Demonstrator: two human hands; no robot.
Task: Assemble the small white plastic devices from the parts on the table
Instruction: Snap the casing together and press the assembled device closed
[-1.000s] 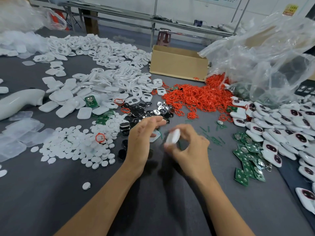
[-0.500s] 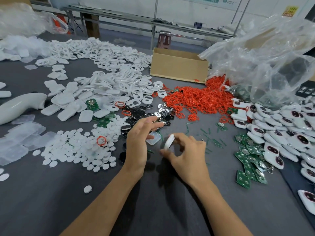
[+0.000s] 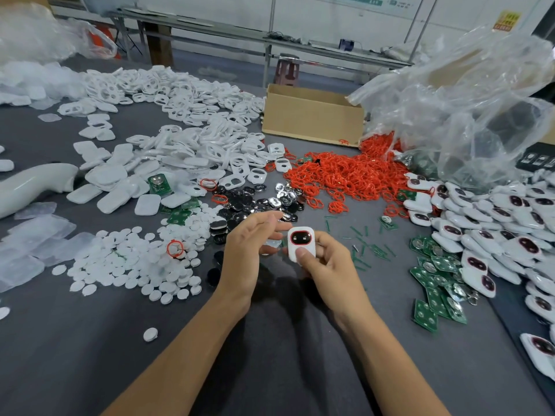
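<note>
One white device (image 3: 301, 235) is pinched in the grip of the right hand (image 3: 326, 267), window upward; check the seam all round while the left hand (image 3: 247, 246) hovers with its fingers loose.

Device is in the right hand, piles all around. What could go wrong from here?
1. The right hand pinches the device by its lower end only; it may slip onto the table.
2. The left hand hovers beside the black and silver discs; a sweep could scatter them.
3. A red ring lies on the white discs: piles are mixing, inviting wrong picks.
</note>
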